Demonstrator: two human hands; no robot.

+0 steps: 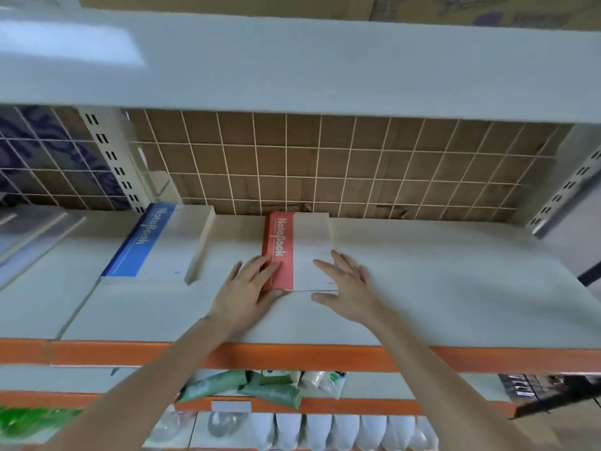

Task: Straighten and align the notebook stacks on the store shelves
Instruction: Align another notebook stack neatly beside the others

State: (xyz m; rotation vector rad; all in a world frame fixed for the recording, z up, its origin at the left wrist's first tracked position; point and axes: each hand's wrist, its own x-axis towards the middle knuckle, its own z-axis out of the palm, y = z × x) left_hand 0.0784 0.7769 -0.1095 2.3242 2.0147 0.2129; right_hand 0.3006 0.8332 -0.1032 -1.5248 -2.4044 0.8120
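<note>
A red-and-white notebook (302, 242) lies flat on the pale shelf (439, 288), reaching back to the wire grid. My left hand (250, 288) lies with straight fingers on its near left corner, over the red band. My right hand (348, 284) rests with spread fingers on its near right corner and edge. Further left stands a thicker stack of blue-and-white notebooks (162, 245), turned slightly askew, with neither hand on it.
A wire grid (357, 170) with cardboard behind closes the back. A slotted upright (113, 157) stands left of the blue stack. An upper shelf (292, 66) hangs overhead. The orange front rail (325, 354) fronts the shelf; green packets (260, 385) and white bottles (325, 428) fill lower shelves.
</note>
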